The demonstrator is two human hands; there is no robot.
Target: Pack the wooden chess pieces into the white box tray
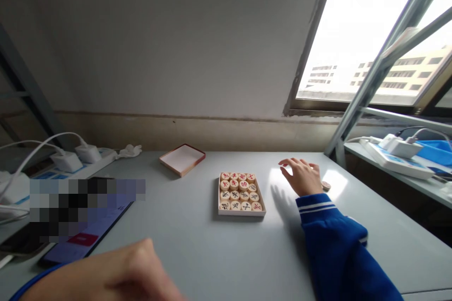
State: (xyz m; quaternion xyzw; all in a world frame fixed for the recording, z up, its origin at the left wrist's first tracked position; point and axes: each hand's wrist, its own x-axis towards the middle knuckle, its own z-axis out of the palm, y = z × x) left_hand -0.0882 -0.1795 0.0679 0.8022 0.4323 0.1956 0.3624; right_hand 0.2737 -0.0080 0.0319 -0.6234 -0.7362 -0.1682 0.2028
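Note:
A shallow white box full of round wooden Chinese chess pieces stands mid-table; the pieces lie in rows and carry red or black characters. To the right of it, my right hand hovers above the table, thumb and fingers apart, with nothing visible between them. Beside that hand, partly behind it, a loose wooden chess piece lies on the table. My left hand is low in the view at the front left, its fingers hidden or cut off by the lower edge. The box lid lies further back, inside facing up.
On the left are a large phone, partly blurred out, and a power strip with white chargers and cables. Crumpled white tissue lies behind. A metal bed frame and another power strip on a shelf stand at right.

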